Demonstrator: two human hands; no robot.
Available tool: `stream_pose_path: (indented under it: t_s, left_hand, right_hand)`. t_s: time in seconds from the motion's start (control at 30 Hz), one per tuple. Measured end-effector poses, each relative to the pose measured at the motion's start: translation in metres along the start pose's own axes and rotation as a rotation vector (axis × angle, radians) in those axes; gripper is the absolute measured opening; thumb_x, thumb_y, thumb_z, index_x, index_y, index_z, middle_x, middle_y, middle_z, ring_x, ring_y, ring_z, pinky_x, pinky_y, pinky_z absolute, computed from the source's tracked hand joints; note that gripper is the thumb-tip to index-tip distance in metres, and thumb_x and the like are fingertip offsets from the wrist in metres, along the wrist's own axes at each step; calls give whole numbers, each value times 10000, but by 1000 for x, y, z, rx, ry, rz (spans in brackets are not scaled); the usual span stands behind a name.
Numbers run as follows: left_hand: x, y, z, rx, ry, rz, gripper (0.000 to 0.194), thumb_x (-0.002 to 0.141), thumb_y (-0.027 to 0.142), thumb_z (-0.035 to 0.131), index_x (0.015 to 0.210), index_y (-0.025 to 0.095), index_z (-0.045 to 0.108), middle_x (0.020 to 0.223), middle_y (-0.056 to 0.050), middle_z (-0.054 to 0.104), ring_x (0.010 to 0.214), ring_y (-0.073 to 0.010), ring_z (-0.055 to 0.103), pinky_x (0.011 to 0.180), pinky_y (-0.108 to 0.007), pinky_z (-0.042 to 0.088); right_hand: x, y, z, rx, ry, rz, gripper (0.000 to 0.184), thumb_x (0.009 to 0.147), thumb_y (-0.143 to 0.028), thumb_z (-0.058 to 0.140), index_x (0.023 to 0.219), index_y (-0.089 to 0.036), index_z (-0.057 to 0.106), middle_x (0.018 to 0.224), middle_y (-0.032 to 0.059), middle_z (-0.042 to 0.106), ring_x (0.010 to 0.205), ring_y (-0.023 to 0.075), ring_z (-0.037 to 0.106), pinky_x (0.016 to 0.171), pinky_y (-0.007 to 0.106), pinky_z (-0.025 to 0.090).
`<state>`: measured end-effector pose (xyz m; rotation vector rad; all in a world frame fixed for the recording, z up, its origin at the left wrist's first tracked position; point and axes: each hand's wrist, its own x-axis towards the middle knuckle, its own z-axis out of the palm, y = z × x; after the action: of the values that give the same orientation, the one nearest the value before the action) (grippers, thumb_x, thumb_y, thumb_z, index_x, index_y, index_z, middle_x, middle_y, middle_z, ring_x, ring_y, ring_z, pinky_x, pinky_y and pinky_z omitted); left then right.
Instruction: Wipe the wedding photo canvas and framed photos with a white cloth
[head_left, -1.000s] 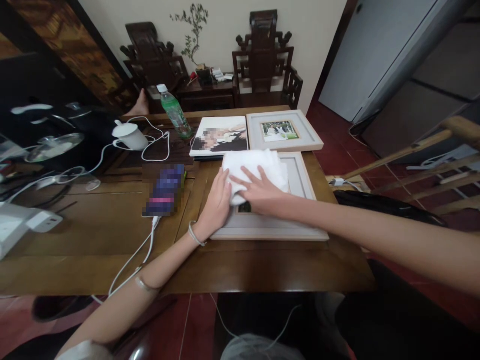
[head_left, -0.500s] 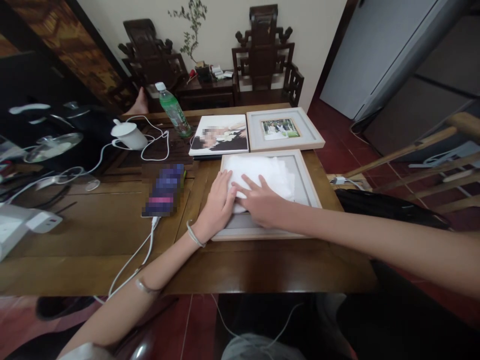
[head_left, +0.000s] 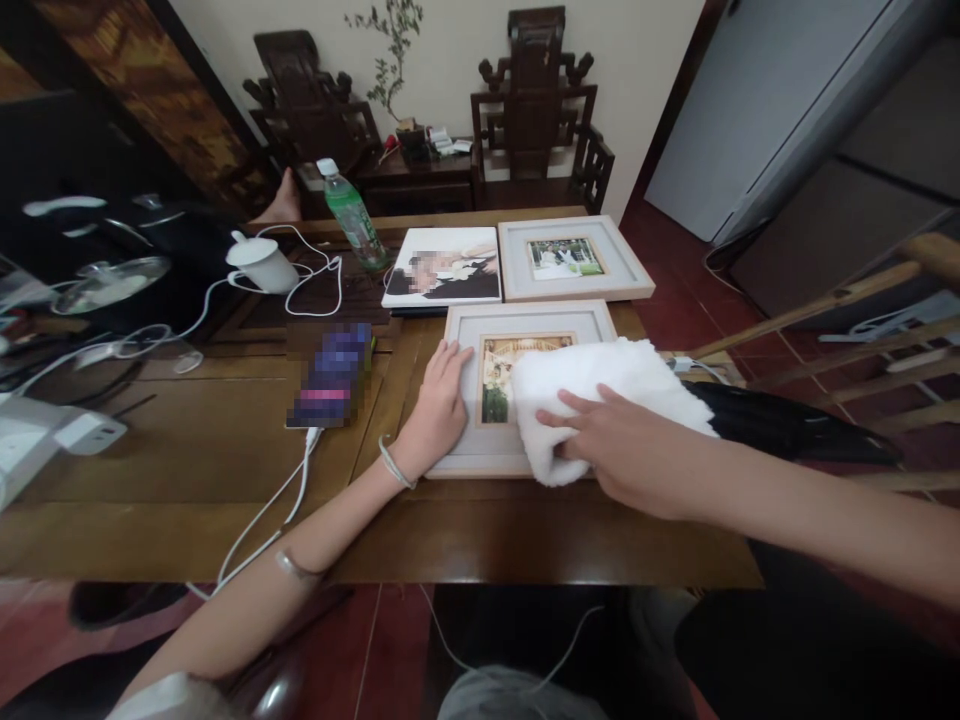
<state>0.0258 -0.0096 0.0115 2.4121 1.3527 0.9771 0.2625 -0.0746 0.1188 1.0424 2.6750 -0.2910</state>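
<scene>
A picture frame (head_left: 517, 465) with a pale wooden border lies flat on the table before me, a small photo (head_left: 496, 385) at its middle. My left hand (head_left: 441, 400) rests on the frame's left border, fingers stretched out and flat. Over the right half of the frame lies a fluffy white cloth (head_left: 630, 375), which hides part of the photo and hangs past the right border. My right hand (head_left: 611, 440) presses on this cloth and grips its near edge, with the fingers apart on top and the thumb out of sight.
Behind are a second frame (head_left: 630, 275) and a white photo panel (head_left: 442, 240). A green bottle (head_left: 352, 215), a lidded white cup (head_left: 262, 265), a blurred phone (head_left: 330, 375) on a cable and a power strip (head_left: 30, 440) stand to the left. Wooden chairs (head_left: 536, 100) stand beyond the table.
My right hand has slid the white cloth rightward across the frame, uncovering the photo's left part. My left hand stays at the left border, no longer close to the right hand.
</scene>
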Motion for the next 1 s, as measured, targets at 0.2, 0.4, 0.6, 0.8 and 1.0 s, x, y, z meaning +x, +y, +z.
stream_pose_path:
  t_s: [0.2,0.4,0.6,0.8,1.0]
  left_hand:
    - [0,-5,0,-4,15,-3,525,818,27,337,1316,164,432,1420,-126,445,1402,-256,289,1128,-547,301]
    - [1,-6,-1,18,-25,46,539,781,-4,336,1290,131,449,1404,-148,453,1413,-267,253,1139,-552,272]
    - [2,-4,-3,25,-65,56,576,731,-48,347,1248,162,488,1379,-130,477,1427,-281,204,1124,-616,255]
    - [4,-7,-5,12,-78,80,529,757,-64,335,1195,169,519,1356,-121,501,1434,-264,188,1124,-614,254]
    - [6,-2,-10,-44,-102,78,459,801,-41,340,1154,171,544,1443,-113,411,1421,-246,248,1137,-545,283]
  right_hand:
    - [49,-32,4,-72,60,-114,313,779,-122,560,1059,-177,689,1439,104,442,1320,409,339,997,579,364]
    - [41,-32,2,-113,23,-56,339,723,-131,634,1050,-200,690,1427,116,454,1322,392,339,1016,587,333]
    - [-11,-6,8,-93,-39,222,271,675,-59,621,847,-237,734,1331,98,559,1254,410,427,963,632,336]
    - [-34,11,19,-193,49,249,342,627,-12,565,832,-229,732,1326,91,563,1239,420,446,921,629,369]
    - [-10,57,-3,-218,-23,310,433,689,-18,479,989,-230,708,1371,75,526,1224,363,487,867,534,456]
